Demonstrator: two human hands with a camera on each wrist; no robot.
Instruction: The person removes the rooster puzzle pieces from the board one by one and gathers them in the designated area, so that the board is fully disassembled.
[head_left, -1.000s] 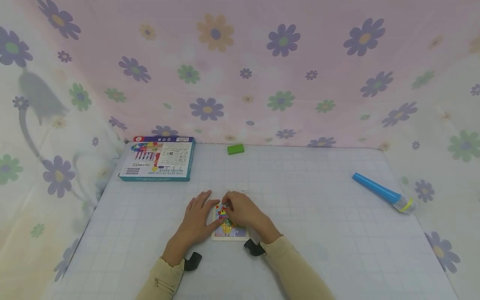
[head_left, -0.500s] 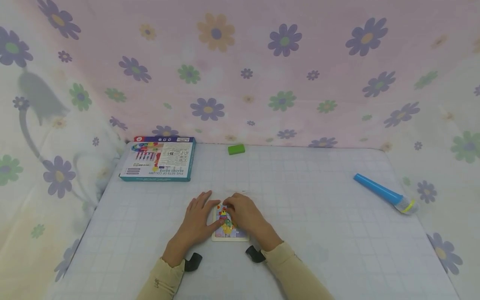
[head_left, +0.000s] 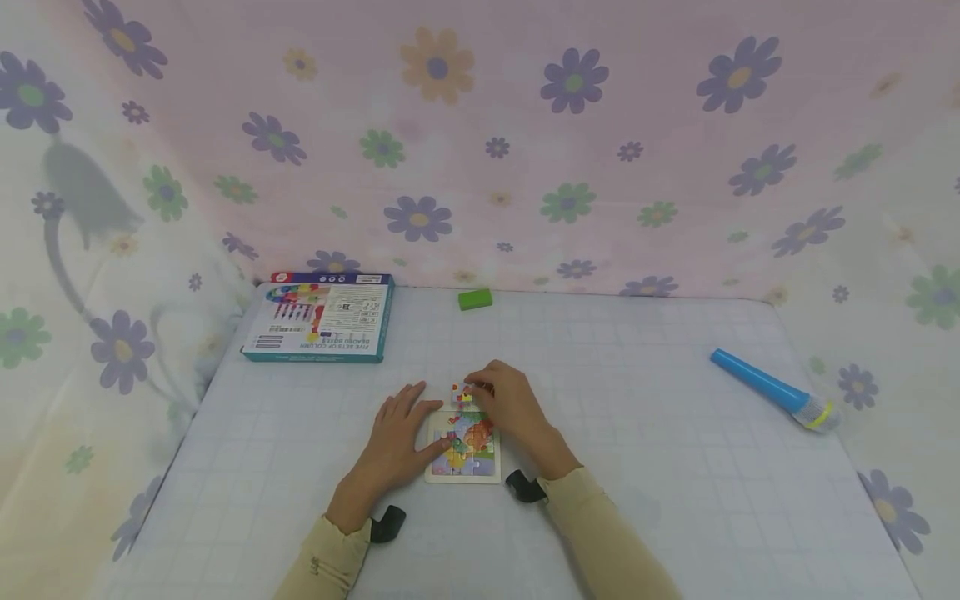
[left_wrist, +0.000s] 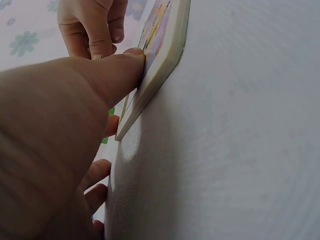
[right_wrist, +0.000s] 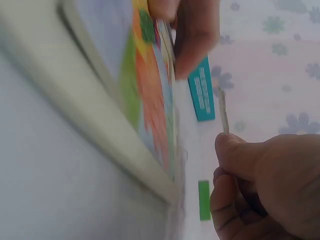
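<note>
A small jigsaw puzzle (head_left: 478, 467) with a colourful cartoon picture lies in a pale frame on the table. My left hand (head_left: 393, 442) spreads over its left side; the thumb rests on the picture, also seen in the left wrist view above the frame's edge (left_wrist: 165, 65). Just beyond the frame's far edge, my right hand (head_left: 513, 404) pinches a jigsaw piece (head_left: 461, 394) between thumb and fingers. From the right wrist, that piece (right_wrist: 223, 112) appears edge-on, raised clear of the puzzle. A pale bare patch shows in the puzzle's far left corner.
At the back left lies a flat beaded-toy box (head_left: 315, 321). A green block (head_left: 475, 299) sits near the table's back edge. Off to the right is a blue toy microphone (head_left: 772, 388). Flowered cloth (head_left: 480, 183) hangs behind and at both sides.
My right hand has lifted the jigsaw piece out of the puzzle's far left part and moved it away, beyond the frame. The left hand stays in place.
</note>
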